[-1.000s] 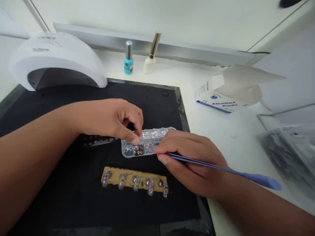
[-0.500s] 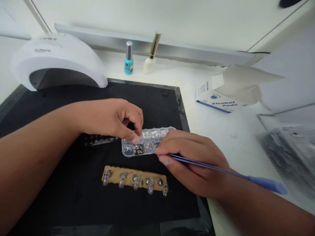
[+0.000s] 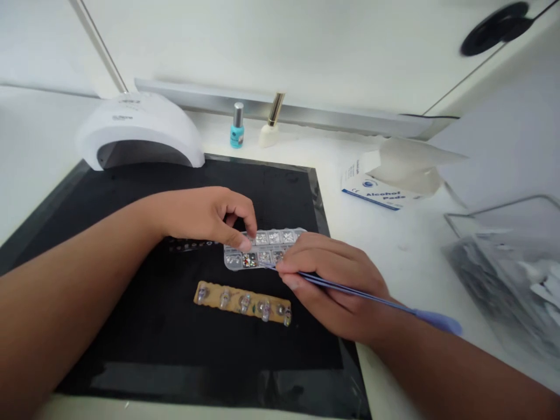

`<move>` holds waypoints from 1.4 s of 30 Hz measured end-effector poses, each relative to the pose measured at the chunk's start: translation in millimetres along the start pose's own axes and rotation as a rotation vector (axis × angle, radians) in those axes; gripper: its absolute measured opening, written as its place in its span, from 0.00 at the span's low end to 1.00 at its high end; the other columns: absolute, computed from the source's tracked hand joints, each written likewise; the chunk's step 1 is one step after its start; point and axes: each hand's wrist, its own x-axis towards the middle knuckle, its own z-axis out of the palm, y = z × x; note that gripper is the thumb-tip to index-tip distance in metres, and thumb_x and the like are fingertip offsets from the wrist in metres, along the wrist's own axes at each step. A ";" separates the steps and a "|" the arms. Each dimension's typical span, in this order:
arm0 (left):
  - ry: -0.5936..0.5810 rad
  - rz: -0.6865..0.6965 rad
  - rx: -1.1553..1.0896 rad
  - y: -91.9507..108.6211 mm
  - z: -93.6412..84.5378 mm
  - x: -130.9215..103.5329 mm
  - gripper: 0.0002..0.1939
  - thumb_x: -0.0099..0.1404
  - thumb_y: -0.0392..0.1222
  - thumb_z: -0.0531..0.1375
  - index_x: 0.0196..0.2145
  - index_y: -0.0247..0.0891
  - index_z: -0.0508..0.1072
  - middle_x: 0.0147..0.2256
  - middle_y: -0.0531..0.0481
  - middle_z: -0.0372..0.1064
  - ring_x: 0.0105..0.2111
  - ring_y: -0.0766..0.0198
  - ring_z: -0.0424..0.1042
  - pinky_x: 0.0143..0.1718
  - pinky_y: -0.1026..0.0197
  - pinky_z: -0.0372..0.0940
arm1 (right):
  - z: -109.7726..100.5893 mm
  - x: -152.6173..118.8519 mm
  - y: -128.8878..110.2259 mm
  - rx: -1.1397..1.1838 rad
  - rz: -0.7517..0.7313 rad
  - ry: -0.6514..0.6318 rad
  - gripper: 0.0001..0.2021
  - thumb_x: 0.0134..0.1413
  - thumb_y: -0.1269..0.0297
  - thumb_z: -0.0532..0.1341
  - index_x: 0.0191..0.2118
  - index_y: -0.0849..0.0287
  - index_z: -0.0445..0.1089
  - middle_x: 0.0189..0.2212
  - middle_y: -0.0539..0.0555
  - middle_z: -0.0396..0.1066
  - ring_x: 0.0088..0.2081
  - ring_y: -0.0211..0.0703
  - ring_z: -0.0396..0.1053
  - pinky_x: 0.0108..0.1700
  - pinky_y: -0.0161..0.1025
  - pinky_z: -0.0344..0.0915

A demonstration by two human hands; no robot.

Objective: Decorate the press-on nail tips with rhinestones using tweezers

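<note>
A clear plastic rhinestone case (image 3: 256, 249) with small compartments lies on the black mat (image 3: 166, 344). Several compartments hold silver stones, and one holds multicoloured stones. My left hand (image 3: 210, 217) reaches over its left part, thumb and fingers closed on the case at a small clear flap. With my right hand (image 3: 336, 280) I grip blue tweezers (image 3: 376, 300), their tips down at the front row of compartments. My right fingers hide the right end of the case. Nearer to me, a tan strip (image 3: 236, 303) carries several decorated clear nail tips.
A white nail lamp (image 3: 144, 125) stands at the back left. Behind the mat are a turquoise polish bottle (image 3: 237, 135) and a white bottle (image 3: 268, 135) with a gold cap. At right are an open alcohol pads box (image 3: 371, 189) and a clear container (image 3: 494, 291).
The camera view has shifted, so the lamp and bottles appear lower and farther right. Both hands stay at the case, and the tweezers remain in my right hand.
</note>
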 end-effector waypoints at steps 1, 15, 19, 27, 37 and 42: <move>0.025 -0.011 -0.003 1.3 0.3 -2.0 0.15 0.61 0.53 0.65 0.40 0.41 0.80 0.40 0.51 0.74 0.39 0.60 0.70 0.42 0.59 0.63 | 0.5 -0.2 -0.3 -0.005 -0.011 0.002 0.06 0.62 0.77 0.61 0.40 0.59 0.72 0.31 0.52 0.78 0.33 0.38 0.75 0.37 0.36 0.73; 0.408 -0.026 0.129 37.6 26.2 -70.9 0.11 0.69 0.48 0.59 0.40 0.40 0.76 0.42 0.48 0.72 0.43 0.59 0.70 0.45 0.56 0.66 | 2.5 -1.0 -6.1 0.011 -0.158 0.088 0.06 0.61 0.76 0.62 0.39 0.60 0.73 0.30 0.52 0.78 0.32 0.37 0.75 0.36 0.36 0.73; 0.378 0.209 0.121 20.0 50.2 -84.9 0.10 0.69 0.40 0.62 0.48 0.42 0.71 0.50 0.46 0.69 0.52 0.58 0.68 0.57 0.53 0.63 | 4.0 -1.2 -9.1 0.074 -0.181 0.095 0.04 0.61 0.75 0.62 0.39 0.62 0.74 0.30 0.54 0.77 0.32 0.38 0.74 0.34 0.36 0.72; 0.213 0.129 0.128 15.6 54.7 -70.6 0.21 0.63 0.42 0.67 0.50 0.40 0.67 0.50 0.47 0.66 0.52 0.54 0.62 0.55 0.52 0.60 | 7.1 3.0 -10.4 0.131 -0.169 0.016 0.05 0.60 0.77 0.62 0.39 0.63 0.73 0.29 0.54 0.77 0.32 0.39 0.75 0.39 0.40 0.72; 0.176 0.094 0.349 29.5 55.2 -71.3 0.10 0.62 0.39 0.65 0.41 0.40 0.70 0.41 0.51 0.69 0.42 0.54 0.65 0.43 0.52 0.56 | 8.4 6.1 -11.4 0.119 -0.113 -0.075 0.02 0.64 0.73 0.62 0.39 0.60 0.72 0.31 0.54 0.79 0.34 0.40 0.77 0.42 0.44 0.73; 0.167 0.095 0.374 31.0 54.1 -70.3 0.07 0.62 0.37 0.64 0.38 0.39 0.71 0.38 0.51 0.69 0.40 0.55 0.66 0.40 0.52 0.56 | 10.4 6.6 -10.8 0.132 -0.120 -0.115 0.02 0.63 0.73 0.63 0.38 0.62 0.72 0.31 0.54 0.79 0.35 0.40 0.76 0.43 0.45 0.73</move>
